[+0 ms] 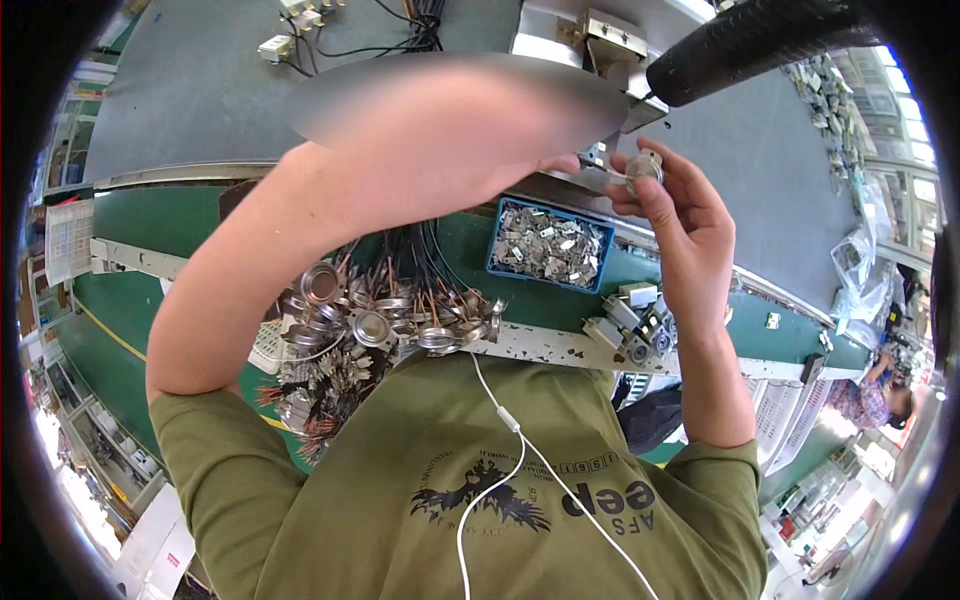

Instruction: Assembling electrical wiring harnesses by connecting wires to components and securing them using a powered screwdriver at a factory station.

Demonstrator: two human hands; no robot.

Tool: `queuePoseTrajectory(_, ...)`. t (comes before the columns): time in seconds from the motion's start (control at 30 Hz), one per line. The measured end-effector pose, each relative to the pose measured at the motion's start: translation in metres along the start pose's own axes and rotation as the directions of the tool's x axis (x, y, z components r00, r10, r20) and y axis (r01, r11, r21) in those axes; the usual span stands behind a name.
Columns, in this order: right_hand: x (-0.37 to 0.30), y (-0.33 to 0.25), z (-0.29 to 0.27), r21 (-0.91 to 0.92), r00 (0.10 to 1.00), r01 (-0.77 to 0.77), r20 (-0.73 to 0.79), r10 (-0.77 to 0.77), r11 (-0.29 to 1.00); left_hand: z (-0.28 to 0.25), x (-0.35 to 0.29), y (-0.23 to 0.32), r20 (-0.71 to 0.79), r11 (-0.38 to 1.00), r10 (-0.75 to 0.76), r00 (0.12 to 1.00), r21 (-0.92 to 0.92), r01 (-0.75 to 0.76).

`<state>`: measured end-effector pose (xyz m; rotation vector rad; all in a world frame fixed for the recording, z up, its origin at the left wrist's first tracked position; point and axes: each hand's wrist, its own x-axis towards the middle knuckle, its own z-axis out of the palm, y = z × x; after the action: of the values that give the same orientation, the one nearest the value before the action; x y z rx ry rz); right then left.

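Observation:
My right hand [690, 215] pinches a round metal part [645, 170] between thumb and fingers. It resembles the round metal cased parts [370, 326] with wires heaped below my left forearm. My left hand [520, 172] reaches across from the left. A blurred patch hides most of it, and only a fingertip shows at its right end. Beside that fingertip is a small metal-and-white piece [593, 156] with a short wire running toward the round part. Whether my left fingers grip it is hidden.
A blue tray [493, 262] of small metal pieces stands on the green bench below my hands. Several box-shaped metal parts [636, 322] lie near its edge. A black cylindrical machine arm [750, 50] hangs at upper right. Black cables [425, 25] cross the grey surface.

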<state>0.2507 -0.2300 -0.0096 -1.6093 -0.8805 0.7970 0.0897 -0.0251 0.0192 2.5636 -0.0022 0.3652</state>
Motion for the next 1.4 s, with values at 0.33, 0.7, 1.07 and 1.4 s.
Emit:
queuePoseTrajectory(0.33,0.008,-0.018,-0.004,0.062,0.964,0.162,0.203,-0.171,0.985,0.006,-0.007,-0.009,-0.088,0.964,0.058,0.994,-0.253,-0.079)
queuePoseTrajectory(0.7,0.016,-0.013,-0.013,0.144,0.985,-0.001,0.174,-0.025,0.99,0.015,-0.008,-0.002,-0.059,0.985,0.121,0.991,0.129,-0.113)
queuePoseTrajectory(1.07,0.023,-0.025,-0.014,-0.242,0.863,0.068,0.501,0.064,0.968,0.019,-0.005,0.005,0.016,0.955,0.169,0.985,0.243,-0.168)
queuePoseTrajectory(1.4,0.0,-0.015,-0.015,-0.295,0.96,0.134,0.275,-0.051,0.946,0.01,-0.015,0.016,0.118,0.99,0.024,0.993,0.135,-0.04)
